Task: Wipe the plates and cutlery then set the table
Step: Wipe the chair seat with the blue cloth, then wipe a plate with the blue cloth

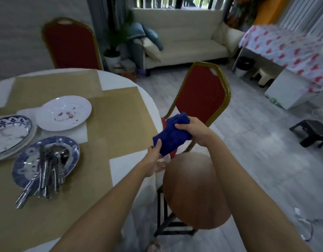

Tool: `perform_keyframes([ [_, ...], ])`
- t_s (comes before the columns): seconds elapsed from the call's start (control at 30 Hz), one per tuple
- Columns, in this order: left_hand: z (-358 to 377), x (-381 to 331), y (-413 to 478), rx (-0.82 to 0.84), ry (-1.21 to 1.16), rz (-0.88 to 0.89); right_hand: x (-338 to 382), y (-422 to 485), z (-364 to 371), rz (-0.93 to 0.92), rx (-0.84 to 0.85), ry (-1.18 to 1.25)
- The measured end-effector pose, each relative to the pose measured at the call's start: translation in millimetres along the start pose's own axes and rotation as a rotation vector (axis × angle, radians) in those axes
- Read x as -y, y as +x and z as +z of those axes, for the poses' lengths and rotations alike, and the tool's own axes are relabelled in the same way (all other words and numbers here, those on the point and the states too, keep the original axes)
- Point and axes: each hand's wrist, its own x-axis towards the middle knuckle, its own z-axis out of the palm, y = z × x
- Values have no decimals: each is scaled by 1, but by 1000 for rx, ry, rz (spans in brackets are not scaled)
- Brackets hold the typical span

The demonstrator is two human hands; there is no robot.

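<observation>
A folded blue cloth [170, 135] is held in the air just off the round table's right edge. My right hand [193, 130] grips its upper end and my left hand [154, 160] pinches its lower corner. On the table [120, 84] lies a white plate [64, 114] with reddish stains. Left of it is a stack of blue-patterned plates [8, 131]. Nearer to me, a blue-patterned plate [29, 160] holds a pile of metal cutlery [46, 171], with handles hanging over its front rim.
Brown paper mats [106, 128] cover much of the white table. A round wooden stool [195, 191] stands right under my arms. A red chair [200, 99] sits beyond the cloth, another red chair [69, 46] behind the table. A black step stool [311, 132] is on the floor at right.
</observation>
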Motion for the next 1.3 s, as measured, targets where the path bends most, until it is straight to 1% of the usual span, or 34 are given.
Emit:
perform_keyframes([
  [0.07, -19, -24, -9, 134, -134, 5, 37, 5, 22, -67, 51, 3],
  [0.1, -27, -34, -11, 172, -211, 45, 51, 6, 32, -96, 70, 10],
  [0.13, -36, -45, -16, 172, -296, 106, 65, 8, 45, -126, 92, 12],
  [0.2, -54, -64, -25, 113, -496, 251, 88, 8, 73, -184, 125, 22],
  [0.3, -90, -85, -34, -17, -758, 474, 107, 9, 113, -236, 117, 22],
  [0.37, -120, -97, -42, -99, -839, 583, 113, 10, 138, -237, 135, 43],
  [0.43, -150, -106, -51, -154, -856, 635, 116, 12, 160, -194, 164, 119],
  [0.5, -180, -113, -63, -191, -762, 637, 119, 11, 184, -140, 187, 181],
  [0.57, -205, -117, -74, -266, -595, 610, 120, 11, 208, -100, 187, 218],
  [0.6, -215, -120, -78, -302, -530, 596, 120, 11, 216, -101, 177, 228],
  [0.67, -236, -124, -85, -346, -454, 579, 122, 15, 233, -180, 136, 178],
  [0.73, -254, -128, -91, -317, -372, 578, 128, 18, 244, -267, 62, 37],
  [0.8, -268, -133, -98, -246, -228, 578, 135, 22, 250, -303, 43, -61],
  [0.9, -288, -144, -106, -156, -13, 590, 141, 28, 256, -313, 147, -210],
  [1.0, -303, -154, -110, -146, 100, 629, 144, 26, 262, -323, 278, -477],
  [1.1, -313, -159, -109, -169, 196, 657, 142, 22, 271, -319, 306, -700],
  [1.17, -319, -161, -109, -238, 400, 655, 138, 22, 277, -323, 274, -761],
  [1.27, -327, -162, -105, -366, 922, 615, 126, 22, 281, -316, 249, -803],
  [1.3, -327, -161, -105, -382, 1025, 605, 123, 23, 282, -298, 262, -831],
])
